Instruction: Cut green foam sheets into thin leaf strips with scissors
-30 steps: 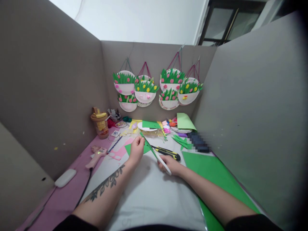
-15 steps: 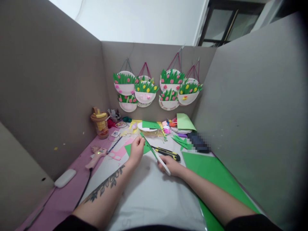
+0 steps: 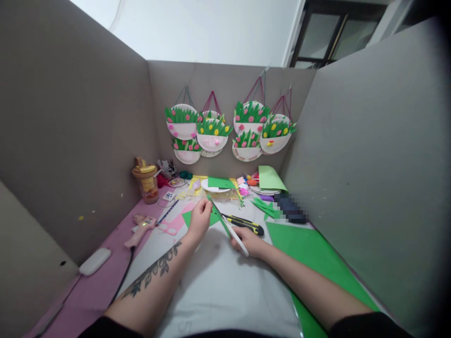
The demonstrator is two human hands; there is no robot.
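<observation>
My left hand (image 3: 199, 220) is closed in a pinch on the upper end of a narrow green paper strip (image 3: 216, 213) that slants down to the right over the white work sheet (image 3: 225, 286). My right hand (image 3: 252, 241) is closed on a slim white tool (image 3: 237, 241) that lies along the strip's lower end; I cannot make out what kind of tool it is. A green paper piece (image 3: 188, 218) lies flat just under my left hand. Both forearms reach in from the bottom edge.
A yellow-and-black utility knife (image 3: 246, 223) lies beyond my right hand. A pink glue gun (image 3: 143, 227) and a white oval object (image 3: 95, 260) sit at left, a large green sheet (image 3: 310, 253) at right. Paper-plate flower baskets (image 3: 211, 134) hang on the grey partition; craft clutter and a lidded cup (image 3: 146, 180) stand behind.
My right hand and the white tool have crept very slightly up and left along the strip. My left hand holds its place.
</observation>
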